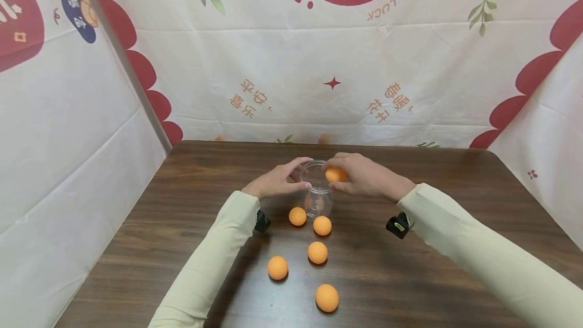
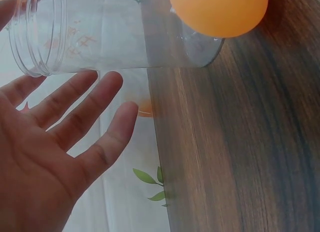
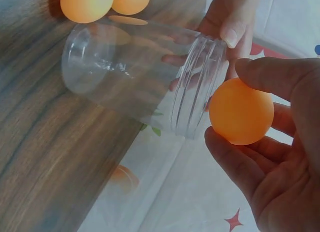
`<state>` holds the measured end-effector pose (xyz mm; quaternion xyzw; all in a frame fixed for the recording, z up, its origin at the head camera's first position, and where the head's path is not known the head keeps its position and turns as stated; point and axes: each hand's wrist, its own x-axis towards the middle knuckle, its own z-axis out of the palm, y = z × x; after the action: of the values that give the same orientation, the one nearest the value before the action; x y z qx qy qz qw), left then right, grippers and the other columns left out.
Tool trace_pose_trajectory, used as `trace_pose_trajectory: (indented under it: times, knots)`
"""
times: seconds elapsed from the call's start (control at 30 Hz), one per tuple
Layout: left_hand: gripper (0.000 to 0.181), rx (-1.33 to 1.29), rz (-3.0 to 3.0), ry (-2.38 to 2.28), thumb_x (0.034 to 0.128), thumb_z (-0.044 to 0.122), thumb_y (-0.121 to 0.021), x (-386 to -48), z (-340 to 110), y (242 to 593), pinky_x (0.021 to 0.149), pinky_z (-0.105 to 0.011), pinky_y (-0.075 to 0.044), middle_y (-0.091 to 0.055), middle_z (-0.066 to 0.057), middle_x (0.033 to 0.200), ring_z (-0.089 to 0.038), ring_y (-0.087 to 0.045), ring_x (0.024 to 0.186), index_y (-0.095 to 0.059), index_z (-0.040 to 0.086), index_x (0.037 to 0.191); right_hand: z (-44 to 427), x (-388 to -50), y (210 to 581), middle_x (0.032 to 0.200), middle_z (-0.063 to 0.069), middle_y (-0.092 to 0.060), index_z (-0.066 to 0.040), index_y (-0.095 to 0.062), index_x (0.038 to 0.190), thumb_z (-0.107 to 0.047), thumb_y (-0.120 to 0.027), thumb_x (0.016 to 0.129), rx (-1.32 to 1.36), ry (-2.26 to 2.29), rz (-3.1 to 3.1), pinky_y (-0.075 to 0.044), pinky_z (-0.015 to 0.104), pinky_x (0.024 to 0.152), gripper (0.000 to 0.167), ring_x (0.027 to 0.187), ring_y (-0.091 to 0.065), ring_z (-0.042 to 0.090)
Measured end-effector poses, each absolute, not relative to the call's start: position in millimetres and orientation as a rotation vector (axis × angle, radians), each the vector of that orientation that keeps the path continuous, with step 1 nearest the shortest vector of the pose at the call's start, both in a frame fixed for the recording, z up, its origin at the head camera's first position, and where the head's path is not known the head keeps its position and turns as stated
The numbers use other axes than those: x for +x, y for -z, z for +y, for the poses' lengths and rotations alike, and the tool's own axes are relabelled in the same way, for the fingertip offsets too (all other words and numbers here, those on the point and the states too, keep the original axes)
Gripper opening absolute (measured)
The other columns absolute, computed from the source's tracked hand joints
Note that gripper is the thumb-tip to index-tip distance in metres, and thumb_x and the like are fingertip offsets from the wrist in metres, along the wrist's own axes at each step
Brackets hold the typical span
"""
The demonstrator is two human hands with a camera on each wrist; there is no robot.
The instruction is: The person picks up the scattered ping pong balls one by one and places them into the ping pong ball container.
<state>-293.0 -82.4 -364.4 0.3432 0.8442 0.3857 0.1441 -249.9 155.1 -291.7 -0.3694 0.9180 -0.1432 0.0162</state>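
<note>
A clear jar (image 1: 319,201) stands upright on the table, its round mouth facing up. The left hand (image 1: 279,178) holds it near the rim, thumb on the near side and fingers on the far side; the left wrist view shows these fingers (image 2: 75,107) fairly straight along the jar (image 2: 115,32). Pinched between the thumb and fingers of the right hand (image 1: 366,176) is an orange ball (image 1: 335,174), at the right edge of the jar's mouth. In the right wrist view this ball (image 3: 241,111) is just outside the threaded rim of the jar (image 3: 135,72).
Several orange balls lie on the brown table (image 1: 410,277): one (image 1: 297,216) and another (image 1: 322,226) close by the jar, one (image 1: 317,252) nearer, one (image 1: 278,268) to the left and one (image 1: 327,298) nearest. A printed white cloth (image 1: 291,65) hangs behind.
</note>
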Motion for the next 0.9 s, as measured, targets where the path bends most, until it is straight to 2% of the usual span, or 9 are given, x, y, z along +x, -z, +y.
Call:
trace_pose_trajectory:
  times: [0.5,0.9]
  knots:
    - [0.065,0.996,2.435,-1.1,0.0955,0.03,-0.057,-293.4,-81.9,365.6,0.092,-0.044,-0.048,-0.049,-0.02,0.137,-0.024,-0.058,0.109,-0.024,0.017,0.15,142.3,-261.9,300.5,0.11,0.01,-0.062,-0.007,-0.064,0.12,-0.014,-0.069,0.086,-1.115,0.482,2.844,-0.047,0.031,0.069,0.035,0.081,-0.055,0.016]
    - [0.065,0.982,2.446,-1.081,0.0953,0.031,-0.057,-292.6,-82.3,364.1,0.092,-0.042,-0.049,-0.048,-0.018,0.138,-0.024,-0.058,0.109,-0.024,0.02,0.15,140.4,-264.0,303.4,0.114,0.01,-0.061,-0.008,-0.061,0.126,-0.017,-0.067,0.088,-1.101,0.404,2.823,-0.049,0.032,0.073,0.039,0.083,-0.056,0.016]
